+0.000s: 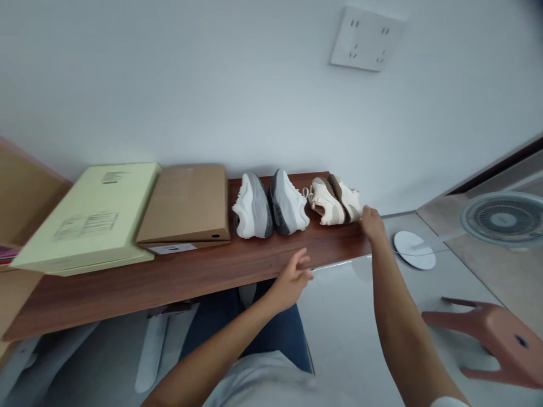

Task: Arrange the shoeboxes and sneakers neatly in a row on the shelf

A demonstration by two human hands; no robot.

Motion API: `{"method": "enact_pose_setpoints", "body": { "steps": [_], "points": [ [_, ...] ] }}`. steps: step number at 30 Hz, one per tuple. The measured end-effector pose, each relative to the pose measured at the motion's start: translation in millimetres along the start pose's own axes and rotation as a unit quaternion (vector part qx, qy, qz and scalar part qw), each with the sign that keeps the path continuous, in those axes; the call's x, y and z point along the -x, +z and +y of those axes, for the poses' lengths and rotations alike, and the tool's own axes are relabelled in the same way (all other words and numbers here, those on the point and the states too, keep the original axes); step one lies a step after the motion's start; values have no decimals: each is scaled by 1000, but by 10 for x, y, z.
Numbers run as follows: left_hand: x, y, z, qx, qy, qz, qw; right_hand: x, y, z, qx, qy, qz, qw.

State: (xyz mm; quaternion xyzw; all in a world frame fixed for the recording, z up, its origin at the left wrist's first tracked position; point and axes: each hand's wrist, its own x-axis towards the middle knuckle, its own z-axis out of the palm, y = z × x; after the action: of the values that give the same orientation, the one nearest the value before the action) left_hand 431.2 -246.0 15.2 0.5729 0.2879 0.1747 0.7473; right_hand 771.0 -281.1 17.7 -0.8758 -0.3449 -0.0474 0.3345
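A pair of cream sneakers with brown soles lies on its sides toward the right end of a reddish-brown wooden bench (254,260). My right hand (374,225) is at the outer end of the right cream sneaker (350,199), its fingers curled against it and partly hidden. The left cream sneaker (326,204) lies sole to sole with it, laces loose. In front of the bench's near edge, my left hand (289,285) hovers with fingers apart and nothing in it. Left of the cream pair are two white-and-grey sneakers, one (290,203) beside the other (251,208).
A brown cardboard box (186,200) and a pale yellow box (95,212) sit on the bench's left part, with an open carton (29,192) beyond. A wall socket plate (367,39) is above. At right stand a fan (503,219) and a pink stool (504,339).
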Motion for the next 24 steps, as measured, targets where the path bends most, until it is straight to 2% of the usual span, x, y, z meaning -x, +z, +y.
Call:
{"method": "enact_pose_setpoints", "body": {
  "steps": [1, 2, 4, 5, 6, 9, 11, 12, 14, 18, 22, 24],
  "points": [
    [254, -242, -5, -12, -5, -10, 1000, 137, -31, -60, -18, 29, 45, 998],
    [485, -485, 6, -26, -2, 5, 1000, 297, -55, -152, -43, 41, 99, 993],
    [847, -930, 78, -56, 25, 94, 994, 657, -61, -467, -89, 21, 168, 981],
    [971, -1115, 137, -73, 48, 153, 984, 843, -35, -696, -100, -9, 183, 978],
    [1055, -1269, 207, -93, 76, 214, 969, 1022, 11, -967, -100, -61, 172, 978],
    [1132, -1560, 438, -170, 171, 358, 902, 1437, 270, -1875, -28, -239, 19, 970],
    [1123, -1663, 562, -227, 218, 393, 864, 1555, 502, -2366, 28, -315, -71, 946],
    [1128, -1709, 603, -251, 235, 396, 852, 1564, 620, -2532, 49, -336, -100, 935],
    [1187, -1825, 641, -279, 257, 398, 836, 1502, 839, -2693, 84, -340, -133, 927],
    [1525, -2228, 605, -278, 269, 446, 807, 1279, 1101, -2601, 140, -282, -131, 940],
    [1862, -2660, 592, -267, 259, 530, 762, 1185, 1076, -2545, 151, -246, -119, 950],
    [1841, -2762, 615, -279, 243, 526, 766, 1215, 1027, -2631, 120, -231, -106, 960]
  ]
}}
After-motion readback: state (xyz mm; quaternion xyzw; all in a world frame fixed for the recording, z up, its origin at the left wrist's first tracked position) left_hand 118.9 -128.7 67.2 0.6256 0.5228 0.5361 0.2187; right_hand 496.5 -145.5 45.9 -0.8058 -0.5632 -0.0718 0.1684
